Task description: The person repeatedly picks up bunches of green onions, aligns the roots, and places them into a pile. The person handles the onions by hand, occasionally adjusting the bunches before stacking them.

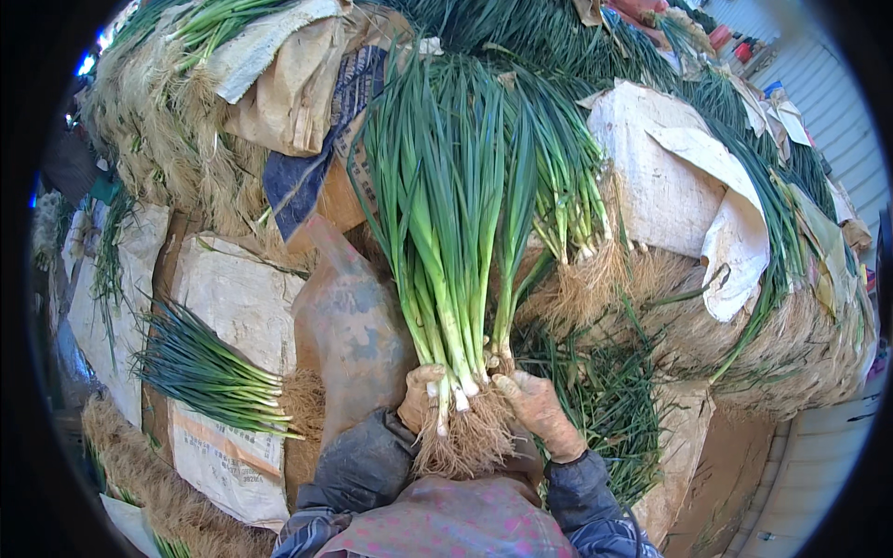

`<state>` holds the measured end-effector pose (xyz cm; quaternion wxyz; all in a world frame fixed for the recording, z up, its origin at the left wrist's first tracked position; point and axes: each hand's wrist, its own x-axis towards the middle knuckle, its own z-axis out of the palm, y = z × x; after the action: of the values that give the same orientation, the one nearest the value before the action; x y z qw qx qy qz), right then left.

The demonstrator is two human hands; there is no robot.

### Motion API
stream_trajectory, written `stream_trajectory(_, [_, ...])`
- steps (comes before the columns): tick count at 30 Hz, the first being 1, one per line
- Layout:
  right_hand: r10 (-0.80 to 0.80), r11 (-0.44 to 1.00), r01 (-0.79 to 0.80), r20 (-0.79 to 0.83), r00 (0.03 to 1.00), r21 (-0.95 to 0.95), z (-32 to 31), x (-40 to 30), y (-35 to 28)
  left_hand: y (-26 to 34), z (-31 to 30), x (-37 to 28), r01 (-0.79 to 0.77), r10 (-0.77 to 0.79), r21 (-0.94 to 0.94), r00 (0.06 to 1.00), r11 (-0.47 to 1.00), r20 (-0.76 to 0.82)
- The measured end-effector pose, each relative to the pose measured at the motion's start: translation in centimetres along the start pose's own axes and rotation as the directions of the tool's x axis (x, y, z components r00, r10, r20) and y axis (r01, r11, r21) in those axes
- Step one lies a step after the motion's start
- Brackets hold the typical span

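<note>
A large bunch of rooted allium plants (pixel 446 279), perhaps green garlic, lies before me with its flat green leaves fanning away. Its white bulb ends and brown roots (pixel 467 439) hang toward my lap. My left hand (pixel 421 396), soiled, grips the left side of the bunch just above the roots; stalks hide some of its fingers. On the right side, my right hand (pixel 537 411) has its thumb and fingers at the base of a few stalks (pixel 504 335) standing slightly apart from the main bunch. The fingertips beneath are hidden.
Left of me, a smaller bunch (pixel 230 383) rests on a white woven sack (pixel 244 314). Loose green leaves (pixel 600 404) lie to the right. Root-edged piles, partly under sacking (pixel 670 174), surround me. A pink-dotted plastic cover (pixel 453 523) is over my lap.
</note>
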<state>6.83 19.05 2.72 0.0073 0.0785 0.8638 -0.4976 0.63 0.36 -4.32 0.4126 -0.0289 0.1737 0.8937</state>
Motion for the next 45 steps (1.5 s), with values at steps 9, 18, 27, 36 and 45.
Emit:
stream_trajectory(9, [0.069,0.995,-0.078,0.126,0.990,0.067,-2.4,9.0,2.1,-0.5,-2.3,0.6,0.096,-0.081,-0.084,0.983,0.992,0.163])
stream_trajectory(18, [-0.262,0.954,0.224,-0.193,0.945,-0.199,-1.1,-0.2,1.5,-0.7,-1.5,0.6,0.014,0.002,-0.104,0.988,0.994,0.154])
stream_trajectory(27, [0.197,0.695,-0.212,-0.102,0.975,-0.687,-3.9,4.4,-3.6,-2.2,-2.7,0.2,0.128,-0.128,0.001,0.992,0.992,-0.016])
stream_trajectory(36, [-0.133,0.763,-0.123,-0.339,0.931,-0.635,-0.2,13.8,2.5,-1.3,0.2,-0.9,0.082,-0.081,-0.038,0.997,0.996,0.016])
stream_trajectory(45, [-0.317,0.672,0.009,-0.276,0.907,-0.741,2.2,5.4,2.9,-1.8,-1.6,-0.7,0.114,-0.115,-0.016,0.990,0.993,-0.079])
